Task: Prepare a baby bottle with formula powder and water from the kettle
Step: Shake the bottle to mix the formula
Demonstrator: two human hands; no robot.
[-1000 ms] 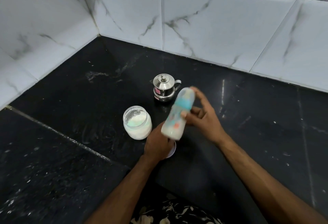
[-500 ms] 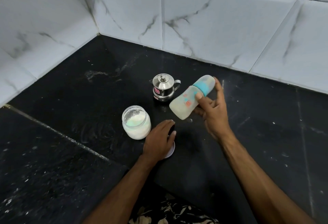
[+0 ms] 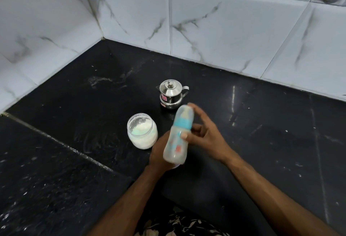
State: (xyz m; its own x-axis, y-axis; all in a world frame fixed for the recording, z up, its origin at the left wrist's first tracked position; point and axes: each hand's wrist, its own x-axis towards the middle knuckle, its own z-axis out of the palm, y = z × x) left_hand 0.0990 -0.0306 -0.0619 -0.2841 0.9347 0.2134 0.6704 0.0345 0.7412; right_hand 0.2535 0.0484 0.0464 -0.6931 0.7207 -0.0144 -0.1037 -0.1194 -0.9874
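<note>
Black speckled stone worktop in a corner of white marble-veined tiles. Right hand, fingers clamped on a blurred translucent baby bottle with teal collar, holds it above the worktop. Left hand beneath; grip unclear. Open clear jar of white powder at 9 o'clock of the bottle; lidded steel kettle at 12.

walls: white marble-veined tiles, corner | counter: black speckled stone, glossy, seamed

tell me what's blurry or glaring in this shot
Head view: the baby bottle in the right hand is motion-smeared, while the kettle and powder jar stay sharp; a bright streak of glare sits on the black counter; tile lines bow from the wide lens.
</note>
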